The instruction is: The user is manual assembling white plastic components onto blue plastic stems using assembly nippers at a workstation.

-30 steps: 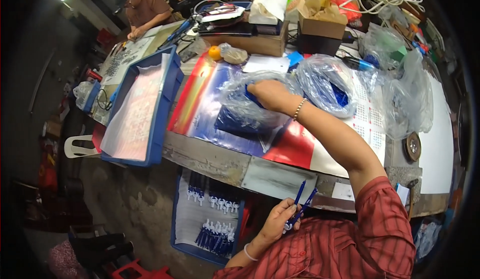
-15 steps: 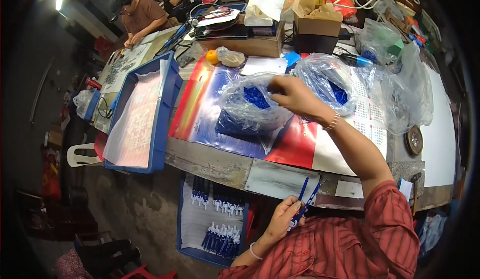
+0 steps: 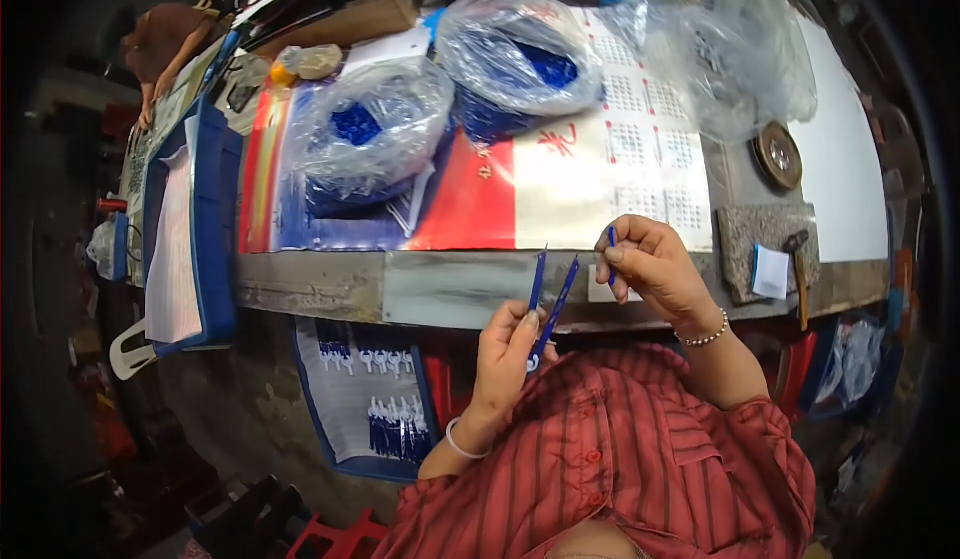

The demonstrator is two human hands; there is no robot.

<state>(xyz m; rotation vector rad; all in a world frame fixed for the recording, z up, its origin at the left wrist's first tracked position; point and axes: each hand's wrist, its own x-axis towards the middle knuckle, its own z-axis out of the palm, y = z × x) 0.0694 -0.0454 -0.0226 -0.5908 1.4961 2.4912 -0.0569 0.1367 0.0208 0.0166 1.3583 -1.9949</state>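
"What's in your hands?"

"My left hand [image 3: 508,354] holds two slim blue pieces [image 3: 539,281], tips up and spread apart. My right hand [image 3: 652,267] pinches a small blue stick [image 3: 612,259], near them but apart."

"And on the table?"

"Two clear plastic bags [image 3: 425,94], both with blue bits inside, on a calendar poster [image 3: 565,184]."

"Below?"

"A blue tray [image 3: 380,470] with blue-and-white pieces [image 3: 398,427]."

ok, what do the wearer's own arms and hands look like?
Left hand: ungloved, plain pale wristband. Right hand: ungloved, bracelet of small shiny beads at the wrist. Right sleeve: red with dark stripes, short, forearm bare below it.
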